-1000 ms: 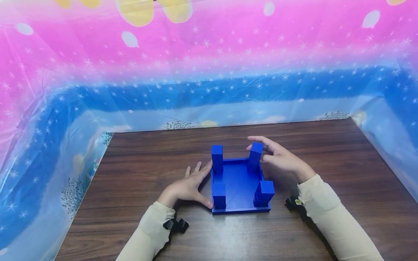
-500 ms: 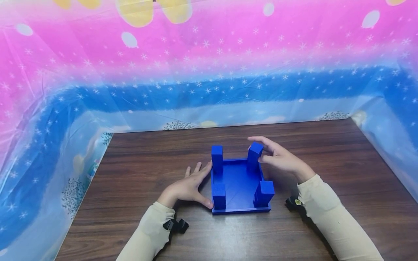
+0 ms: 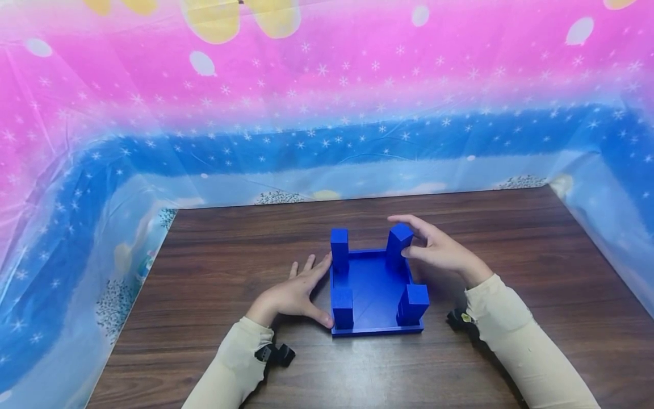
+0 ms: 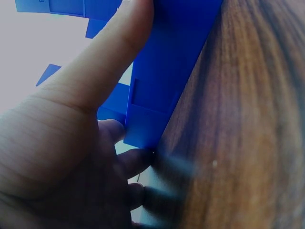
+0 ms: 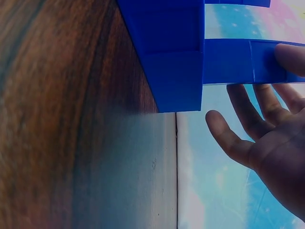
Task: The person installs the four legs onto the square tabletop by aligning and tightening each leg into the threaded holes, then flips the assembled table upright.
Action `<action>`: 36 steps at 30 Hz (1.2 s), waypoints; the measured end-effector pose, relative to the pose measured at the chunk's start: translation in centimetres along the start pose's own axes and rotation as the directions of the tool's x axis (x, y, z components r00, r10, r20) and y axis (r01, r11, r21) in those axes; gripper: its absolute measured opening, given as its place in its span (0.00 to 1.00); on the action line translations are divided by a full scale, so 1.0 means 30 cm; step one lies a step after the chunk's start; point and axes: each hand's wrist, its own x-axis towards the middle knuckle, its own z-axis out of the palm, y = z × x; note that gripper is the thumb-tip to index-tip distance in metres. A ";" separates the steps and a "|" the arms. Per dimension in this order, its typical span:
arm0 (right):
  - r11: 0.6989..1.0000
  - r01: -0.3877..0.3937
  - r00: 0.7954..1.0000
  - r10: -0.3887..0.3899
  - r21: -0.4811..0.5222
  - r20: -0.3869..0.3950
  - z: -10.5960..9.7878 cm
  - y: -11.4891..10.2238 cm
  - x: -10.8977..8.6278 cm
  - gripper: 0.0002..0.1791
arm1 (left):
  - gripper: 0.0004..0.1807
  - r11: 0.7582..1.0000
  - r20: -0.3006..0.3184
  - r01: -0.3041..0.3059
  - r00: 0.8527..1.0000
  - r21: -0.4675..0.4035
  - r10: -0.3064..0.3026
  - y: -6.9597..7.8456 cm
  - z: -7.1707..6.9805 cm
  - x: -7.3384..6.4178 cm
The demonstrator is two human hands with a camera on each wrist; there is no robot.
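A blue square base [image 3: 372, 289] with a raised rim lies on the table, like a small upturned table. Upright blue posts stand at its corners. My left hand [image 3: 292, 292] is spread along the base's left side, thumb at the near corner and index finger by the far-left post [image 3: 339, 250]. In the left wrist view, the left thumb [image 4: 107, 62] lies against the blue side. My right hand [image 3: 439, 247] pinches the far-right post [image 3: 397, 247], thumb on its near side and fingers behind, partly hidden. The right wrist view shows the right thumb [image 5: 291, 58] on that post [image 5: 233, 62].
The near-left post [image 3: 343, 309] and near-right post [image 3: 413, 304] stand at the front corners. A dark wood-grain table [image 3: 245, 233] lies beneath. Behind it hangs a pink and blue patterned cloth [image 3: 327, 113]. Black straps [image 3: 276, 353] sit at both wrists.
My right thumb has moved left onto the near face of the far-right post, which has turned slightly. The left hand and the base have stayed put.
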 end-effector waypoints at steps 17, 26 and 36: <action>0.997 -0.019 1.000 0.019 -0.069 -0.006 -0.003 -0.003 -0.001 0.38 | 0.79 1.000 0.005 0.009 1.000 0.011 -0.009 0.010 -0.001 0.002; 0.994 -0.034 0.999 0.032 -0.102 -0.013 0.001 -0.003 0.001 0.37 | 0.79 1.000 0.008 0.019 1.000 0.013 -0.019 0.009 0.000 -0.001; 0.985 -0.012 1.000 0.007 -0.170 -0.028 0.005 0.004 0.002 0.33 | 0.79 1.000 0.005 0.010 1.000 0.015 -0.010 0.005 0.000 0.003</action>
